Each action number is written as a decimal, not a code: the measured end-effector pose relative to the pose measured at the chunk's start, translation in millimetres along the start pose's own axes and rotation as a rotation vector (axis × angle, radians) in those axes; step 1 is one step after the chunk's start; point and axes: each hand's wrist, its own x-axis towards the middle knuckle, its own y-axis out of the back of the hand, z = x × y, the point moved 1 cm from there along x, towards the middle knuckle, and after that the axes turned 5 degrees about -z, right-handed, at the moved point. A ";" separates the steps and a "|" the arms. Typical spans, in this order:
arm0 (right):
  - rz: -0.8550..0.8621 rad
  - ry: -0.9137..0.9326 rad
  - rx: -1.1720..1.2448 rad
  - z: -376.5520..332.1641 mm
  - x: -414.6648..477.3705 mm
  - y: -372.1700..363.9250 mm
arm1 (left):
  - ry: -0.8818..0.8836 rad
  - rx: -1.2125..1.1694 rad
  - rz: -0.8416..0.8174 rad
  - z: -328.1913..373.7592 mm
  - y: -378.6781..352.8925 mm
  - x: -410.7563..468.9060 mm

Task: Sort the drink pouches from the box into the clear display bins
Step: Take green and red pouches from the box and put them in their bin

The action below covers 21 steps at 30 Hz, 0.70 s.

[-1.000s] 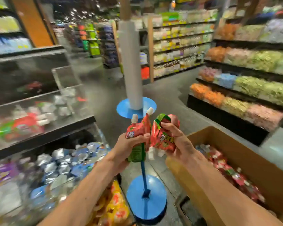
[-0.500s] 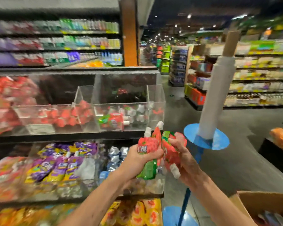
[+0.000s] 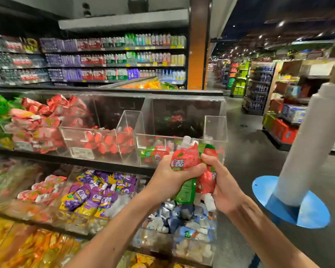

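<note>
A red-and-green drink pouch stands upright in the left hand, white cap at the top and green lower end sticking out below the fist; the fingers are wrapped tightly round its middle. Pressed against it on the right is a bundle of red pouches, which the right hand grasps with curled fingers. At least one of these is upside down, its white spout pointing down past the palm; how many pouches the bundle holds is hard to make out. Both hands are raised in front of the rightmost clear display bin on the upper tier, with the held pouches just at its front wall. Inside that bin a matching pouch lies on its side among a few others with white caps. The next bin to the left holds small red packs, and further left a heap of red packets rises above its bin. On the tier below lie purple pouches and, under the hands, silver-blue pouches; yellow-orange packs fill the lowest level. To the right a white roll stands tilted on a blue disc. Shelves of bottles line the back wall.
</note>
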 end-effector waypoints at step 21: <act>0.183 0.203 -0.245 -75.5 65.4 -23.4 | -0.005 -0.114 -0.036 28.5 41.3 108.8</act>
